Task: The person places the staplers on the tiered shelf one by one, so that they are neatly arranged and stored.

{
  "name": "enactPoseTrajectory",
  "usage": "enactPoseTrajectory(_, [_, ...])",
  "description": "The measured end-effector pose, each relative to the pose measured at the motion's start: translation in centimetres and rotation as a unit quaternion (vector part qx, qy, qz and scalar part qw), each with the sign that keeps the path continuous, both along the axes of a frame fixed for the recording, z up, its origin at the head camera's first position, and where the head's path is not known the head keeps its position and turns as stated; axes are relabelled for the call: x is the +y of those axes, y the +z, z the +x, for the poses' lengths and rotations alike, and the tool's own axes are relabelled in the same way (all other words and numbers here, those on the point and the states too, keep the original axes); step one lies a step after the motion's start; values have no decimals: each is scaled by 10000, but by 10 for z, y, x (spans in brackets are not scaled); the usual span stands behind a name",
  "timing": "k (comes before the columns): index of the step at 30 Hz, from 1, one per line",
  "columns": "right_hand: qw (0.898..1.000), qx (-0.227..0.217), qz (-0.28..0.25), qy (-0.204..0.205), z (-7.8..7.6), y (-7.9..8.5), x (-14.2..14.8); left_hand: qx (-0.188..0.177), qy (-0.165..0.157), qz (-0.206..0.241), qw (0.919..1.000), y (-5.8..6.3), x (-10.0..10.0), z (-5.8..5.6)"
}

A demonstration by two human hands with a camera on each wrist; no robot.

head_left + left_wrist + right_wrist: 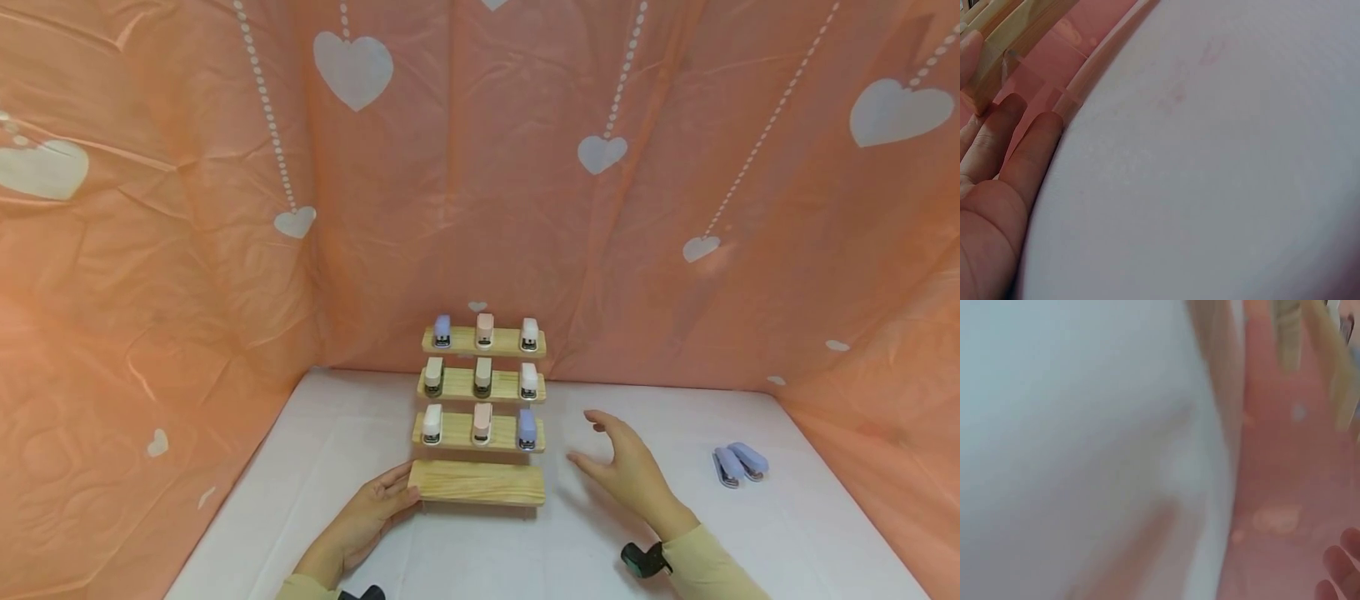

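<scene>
A stepped display stand with wooden shelves (477,483) is in the middle of the head view; its lowest shelf is bare. My left hand (372,510) holds the left end of that shelf, and in the left wrist view the thumb (967,57) lies against the wood while other fingers extend near a clear support. Each of the three upper shelves carries three mini staplers, among them a lilac stapler (527,429), a pink stapler (482,422) and a white stapler (432,424). Right of the stand, my right hand (633,471) is apart from it, thumb and fingers spread, holding nothing.
Two lilac staplers (738,464) lie close together on the white tabletop (660,408) at the right. An orange curtain (480,167) with white hearts hangs behind the table and along both sides.
</scene>
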State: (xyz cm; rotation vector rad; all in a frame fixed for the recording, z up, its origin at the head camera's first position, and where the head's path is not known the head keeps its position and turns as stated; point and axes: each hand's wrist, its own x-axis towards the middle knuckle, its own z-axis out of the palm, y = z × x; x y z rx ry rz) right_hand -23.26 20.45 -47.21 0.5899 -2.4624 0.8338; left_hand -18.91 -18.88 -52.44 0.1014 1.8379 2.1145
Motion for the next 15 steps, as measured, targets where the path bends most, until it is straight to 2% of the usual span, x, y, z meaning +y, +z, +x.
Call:
enactPoseTrajectory(9, [9960,-668,-8,-592,2,-15,55,51,-42,87,9999,0,-2,1])
enactPoseTrajectory(15, [9926,-861,50,-855,4,-16,86,77,-101,199,9997,-2,-1,1])
